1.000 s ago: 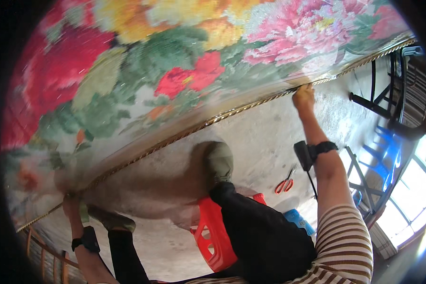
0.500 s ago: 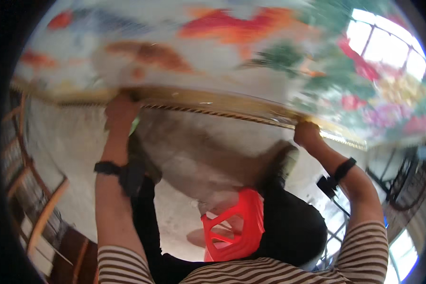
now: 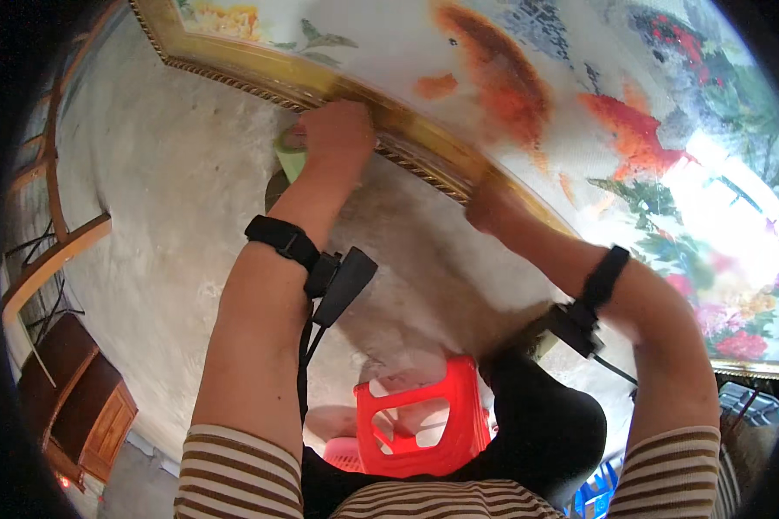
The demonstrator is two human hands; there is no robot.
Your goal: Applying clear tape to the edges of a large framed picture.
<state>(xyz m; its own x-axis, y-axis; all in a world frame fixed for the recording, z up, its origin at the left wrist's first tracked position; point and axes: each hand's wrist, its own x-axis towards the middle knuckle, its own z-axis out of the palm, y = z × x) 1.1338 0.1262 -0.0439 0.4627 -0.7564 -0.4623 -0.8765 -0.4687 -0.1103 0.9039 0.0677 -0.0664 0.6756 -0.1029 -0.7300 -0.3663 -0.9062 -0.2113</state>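
A large framed picture (image 3: 580, 52) of orange fish and flowers under shiny glass fills the upper right, tilted across the view. My left hand (image 3: 337, 138) is closed over its gold frame (image 3: 424, 143) near the middle of the lower edge. A pale green ring, like a roll of tape (image 3: 291, 157), shows against the thumb side of that hand; I cannot tell whether the fingers hold it too. Farther right along the same edge, my right hand (image 3: 493, 203) is closed on the frame, slightly blurred, its fingertips hidden.
A red plastic stool (image 3: 424, 415) stands by my legs, a pink basket-like thing (image 3: 344, 453) beside it. At left are a curved wooden chair part (image 3: 56, 259) and a brown wooden cabinet (image 3: 104, 424). Something blue (image 3: 599, 489) lies at lower right.
The picture has swung round, its left end now higher and its fish shifted rightward. My left hand has moved right and away from me; the right hand has come left, nearer to it.
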